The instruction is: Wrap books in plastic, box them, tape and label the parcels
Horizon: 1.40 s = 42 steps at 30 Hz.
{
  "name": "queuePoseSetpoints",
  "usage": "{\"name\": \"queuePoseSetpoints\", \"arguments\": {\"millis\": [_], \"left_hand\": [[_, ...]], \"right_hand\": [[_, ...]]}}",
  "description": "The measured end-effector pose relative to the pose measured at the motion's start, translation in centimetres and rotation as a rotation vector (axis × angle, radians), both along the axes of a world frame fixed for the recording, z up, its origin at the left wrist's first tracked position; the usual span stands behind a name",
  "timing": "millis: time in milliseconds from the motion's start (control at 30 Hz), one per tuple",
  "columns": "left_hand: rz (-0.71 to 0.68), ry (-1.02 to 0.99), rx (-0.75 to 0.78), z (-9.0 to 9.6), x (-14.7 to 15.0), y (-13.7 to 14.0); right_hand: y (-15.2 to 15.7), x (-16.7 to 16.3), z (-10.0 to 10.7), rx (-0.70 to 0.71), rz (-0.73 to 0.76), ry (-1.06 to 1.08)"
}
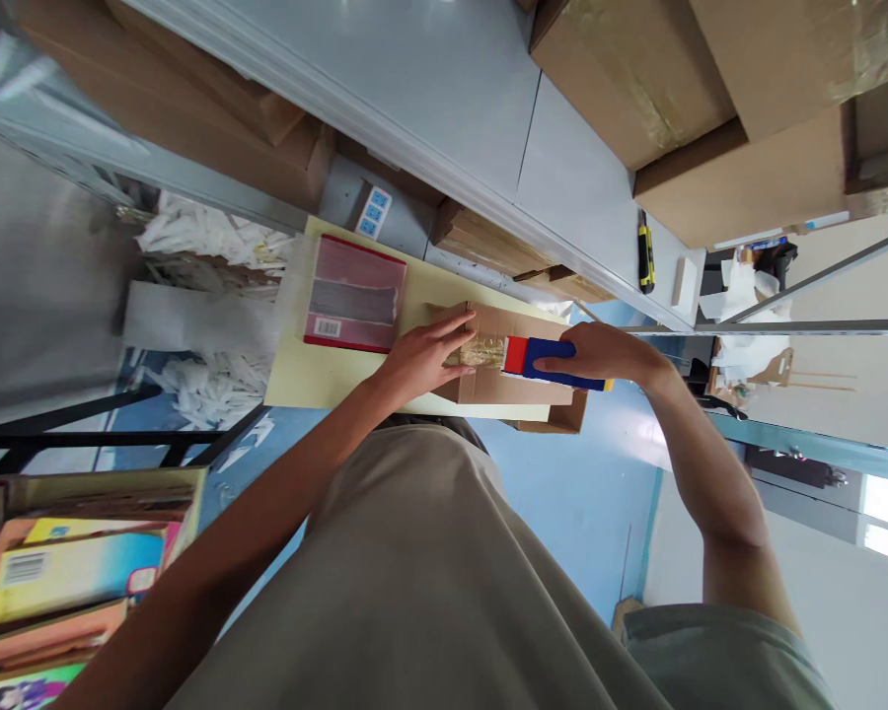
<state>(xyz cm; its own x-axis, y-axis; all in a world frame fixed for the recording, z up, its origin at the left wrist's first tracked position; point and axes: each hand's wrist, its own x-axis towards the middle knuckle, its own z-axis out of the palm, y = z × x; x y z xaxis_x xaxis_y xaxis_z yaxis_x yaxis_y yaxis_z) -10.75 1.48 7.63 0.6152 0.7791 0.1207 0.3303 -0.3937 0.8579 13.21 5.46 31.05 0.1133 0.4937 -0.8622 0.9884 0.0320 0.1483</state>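
A brown cardboard box (555, 388) lies on the pale yellow table top in front of me. My left hand (430, 357) rests on its left end, fingers spread, beside a strip of clear packing tape (482, 350). My right hand (588, 353) is closed around a blue and red tape dispenser (527, 357). The dispenser's red end sits on the box top, where the tape strip meets it. To the left of my left hand lies a red-edged, see-through package (355, 294) with a grey band and a barcode label.
Above the pale yellow table (307, 380) runs a grey shelf (444, 89) with large cardboard boxes (636, 79) and a yellow-black utility knife (645, 254). A white power strip (374, 212) is behind the table. At lower left stands a carton (185, 483) with colourful packages.
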Motion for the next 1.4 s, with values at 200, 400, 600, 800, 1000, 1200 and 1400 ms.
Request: {"name": "queuePoseSetpoints", "arguments": {"millis": [200,400,600,800,1000,1200,1400], "left_hand": [[0.004,0.001,-0.012,0.5,0.2,-0.3],[0.403,-0.037,-0.211,1.2,2.7,-3.9],[0.702,0.318,-0.343,3.3,6.2,-5.1],[0.878,0.559,-0.281,3.6,8.4,-4.5],[0.968,0.599,-0.213,3.1,8.8,-5.3],[1.043,0.646,-0.207,3.4,9.0,-5.2],[1.018,0.647,-0.178,3.2,10.3,-5.4]], "right_hand": [[-0.4,1.4,-3.4,-0.005,-0.012,0.018],[-0.7,3.2,-5.1,0.045,0.047,0.073],[-0.8,4.5,-5.8,0.082,0.113,0.175],[-1.6,5.8,-6.6,0.189,0.158,0.306],[-2.4,11.7,-4.4,0.106,0.114,0.458],[-5.1,24.8,-0.2,-0.044,-0.084,0.370],[-6.7,30.7,-2.4,-0.085,-0.171,0.447]]}}
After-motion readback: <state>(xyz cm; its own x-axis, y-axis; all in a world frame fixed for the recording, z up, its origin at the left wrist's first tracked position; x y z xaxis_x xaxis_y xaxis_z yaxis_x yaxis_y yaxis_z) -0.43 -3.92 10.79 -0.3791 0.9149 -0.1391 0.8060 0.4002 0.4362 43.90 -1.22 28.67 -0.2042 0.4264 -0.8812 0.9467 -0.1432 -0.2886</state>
